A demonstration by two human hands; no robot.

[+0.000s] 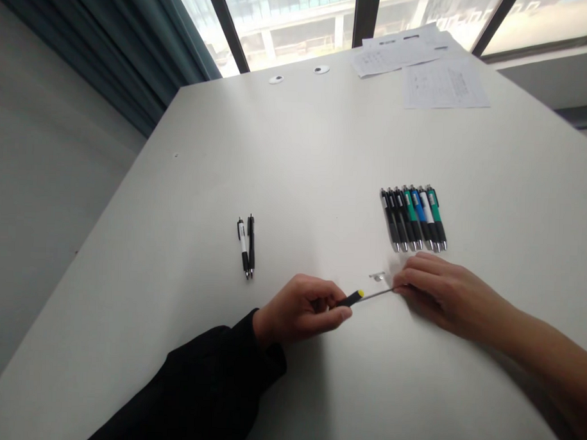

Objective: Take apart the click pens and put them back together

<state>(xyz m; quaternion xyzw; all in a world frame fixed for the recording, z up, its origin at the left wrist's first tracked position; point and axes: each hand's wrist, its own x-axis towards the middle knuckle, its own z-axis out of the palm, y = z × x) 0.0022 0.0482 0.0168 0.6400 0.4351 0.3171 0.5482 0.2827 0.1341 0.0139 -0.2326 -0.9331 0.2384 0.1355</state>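
Observation:
My left hand [309, 310] is closed round a black pen barrel [350, 299] with a yellow end pointing up and to the right. A thin grey rod, which looks like a pen refill [375, 294], runs from beside the barrel to my right hand [435, 286]. The fingertips of that hand are pinched on the rod's far end. Whether the rod sits inside the barrel or behind it, I cannot tell. Just above the rod, a small silvery piece [378, 276] lies on the white table [295, 162].
Beyond my right hand several pens with black, green, blue and white barrels [413, 218] lie side by side. To the left lie a white pen [243, 247] and a black pen [251, 245]. Papers [445, 84] and two cable-hole covers [276, 80] are near the window.

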